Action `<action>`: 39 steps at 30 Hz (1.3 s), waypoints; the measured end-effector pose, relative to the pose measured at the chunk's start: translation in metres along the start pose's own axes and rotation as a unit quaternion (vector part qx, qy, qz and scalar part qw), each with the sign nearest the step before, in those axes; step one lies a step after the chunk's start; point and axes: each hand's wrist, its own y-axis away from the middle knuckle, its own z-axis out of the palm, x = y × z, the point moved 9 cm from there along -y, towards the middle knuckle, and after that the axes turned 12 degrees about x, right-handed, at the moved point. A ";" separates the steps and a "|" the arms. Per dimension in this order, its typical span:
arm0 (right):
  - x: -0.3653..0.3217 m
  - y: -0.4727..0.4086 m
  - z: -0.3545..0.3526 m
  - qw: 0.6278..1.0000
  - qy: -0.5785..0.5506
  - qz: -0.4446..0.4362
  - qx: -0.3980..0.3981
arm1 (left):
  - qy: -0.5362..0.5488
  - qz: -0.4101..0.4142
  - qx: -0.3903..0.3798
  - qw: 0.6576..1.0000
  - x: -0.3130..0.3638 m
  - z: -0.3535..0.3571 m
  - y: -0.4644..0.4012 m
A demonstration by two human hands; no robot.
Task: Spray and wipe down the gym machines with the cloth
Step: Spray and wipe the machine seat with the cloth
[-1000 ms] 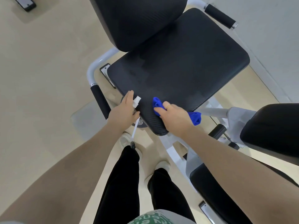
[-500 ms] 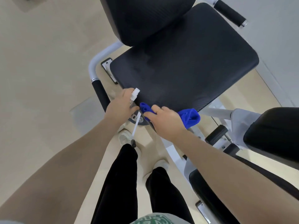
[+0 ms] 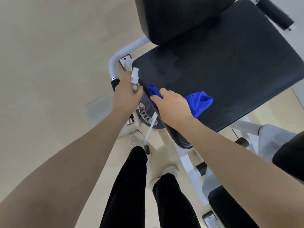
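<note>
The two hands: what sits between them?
In the head view, only the black seat pad's front corner edge separates the left hand, holding the spray bottle, from the right hand pressing the blue cloth.

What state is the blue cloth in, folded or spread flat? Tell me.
Bunched, not spread flat. The blue cloth shows folds and loops at both ends, sticking out either side of the right hand pressing it on the seat pad.
</note>
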 end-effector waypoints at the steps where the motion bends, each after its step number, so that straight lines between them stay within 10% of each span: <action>1: 0.004 -0.006 -0.004 1.000 -0.012 -0.010 0.002 | -0.004 0.002 -0.002 1.000 -0.002 0.001 -0.002; 7: 0.150 -0.037 -0.025 0.947 0.014 0.314 0.058 | -0.049 0.078 -0.058 0.994 0.005 0.020 -0.020; 16: 0.021 -0.070 -0.012 1.000 0.020 -0.016 0.002 | 0.021 0.007 -0.052 0.998 0.000 0.023 -0.043; 23: 0.110 -0.105 -0.017 0.939 0.008 0.334 0.085 | 0.058 -0.006 -0.109 0.992 -0.005 0.021 -0.046; 29: -0.005 -0.113 -0.004 0.999 -0.011 0.040 0.009 | 0.105 -0.042 -0.117 0.987 -0.012 0.010 -0.051; 36: 0.058 -0.116 -0.002 0.959 0.028 0.279 0.037 | 0.133 -0.071 -0.104 0.983 -0.026 0.001 -0.050; 39: 0.024 -0.131 0.002 0.975 0.041 0.219 0.027 | 0.161 -0.089 -0.058 0.981 -0.031 -0.008 -0.052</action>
